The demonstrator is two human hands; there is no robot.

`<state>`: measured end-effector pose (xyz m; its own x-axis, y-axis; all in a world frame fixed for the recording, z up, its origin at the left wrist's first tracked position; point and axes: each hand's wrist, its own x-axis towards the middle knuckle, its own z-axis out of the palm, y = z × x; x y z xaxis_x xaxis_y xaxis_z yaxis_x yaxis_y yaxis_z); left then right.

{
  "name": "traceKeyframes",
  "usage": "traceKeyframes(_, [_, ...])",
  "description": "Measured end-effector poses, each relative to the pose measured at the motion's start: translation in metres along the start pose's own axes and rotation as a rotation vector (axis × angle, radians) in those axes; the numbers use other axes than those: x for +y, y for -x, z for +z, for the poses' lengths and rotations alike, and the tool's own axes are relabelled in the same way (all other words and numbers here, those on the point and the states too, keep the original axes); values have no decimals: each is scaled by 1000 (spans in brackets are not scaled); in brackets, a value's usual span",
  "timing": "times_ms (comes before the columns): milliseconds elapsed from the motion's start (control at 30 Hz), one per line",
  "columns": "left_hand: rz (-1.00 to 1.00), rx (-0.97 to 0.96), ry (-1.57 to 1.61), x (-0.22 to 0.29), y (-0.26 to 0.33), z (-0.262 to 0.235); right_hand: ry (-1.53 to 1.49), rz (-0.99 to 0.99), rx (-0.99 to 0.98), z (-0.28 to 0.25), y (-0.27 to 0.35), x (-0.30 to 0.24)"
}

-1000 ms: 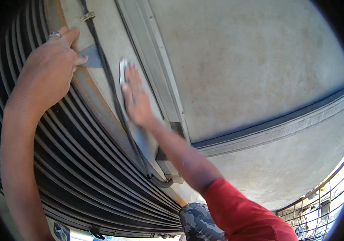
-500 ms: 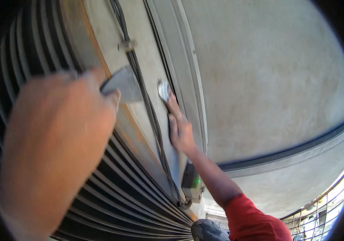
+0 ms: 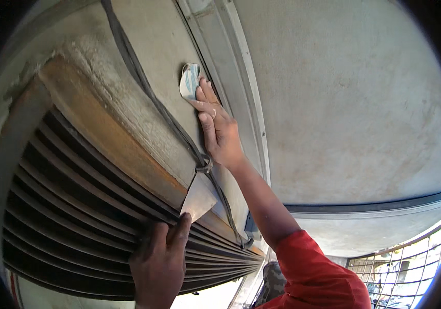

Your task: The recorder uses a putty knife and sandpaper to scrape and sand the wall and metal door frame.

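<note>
My left hand (image 3: 159, 265) is closed round a putty knife (image 3: 200, 198), its wide metal blade pointing up beside the dark cables and over the edge of the rusty frame. The knife's handle is hidden in my grip. Higher up, my right hand (image 3: 220, 135) presses a folded piece of sandpaper (image 3: 189, 82), white with blue print on its back, against the pale wall (image 3: 153, 56). Its fingers lie over the sheet's lower edge, next to the metal door frame.
Dark cables (image 3: 145, 87) run down the wall through a clip (image 3: 204, 166). On the left is a slatted shutter (image 3: 76, 206) in a rusty frame (image 3: 102, 116). A grey panel (image 3: 354, 103) fills the right side; a metal grille (image 3: 411, 270) stands at lower right.
The view has shifted, showing the shutter's upper corner. My left hand with the putty knife has dropped from the upper left to lower centre. My right hand and the sandpaper sit higher in view.
</note>
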<state>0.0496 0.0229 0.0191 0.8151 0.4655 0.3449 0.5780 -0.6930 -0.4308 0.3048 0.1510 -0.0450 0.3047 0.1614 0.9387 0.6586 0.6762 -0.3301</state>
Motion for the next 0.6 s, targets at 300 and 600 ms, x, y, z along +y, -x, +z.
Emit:
traceKeyframes(300, [-170,168,426,-9,12,6,159,554,-27,-21,176,1])
traceKeyframes(600, [-403,285,657,-3,4,10,29,38,-47,-9,-38,-14])
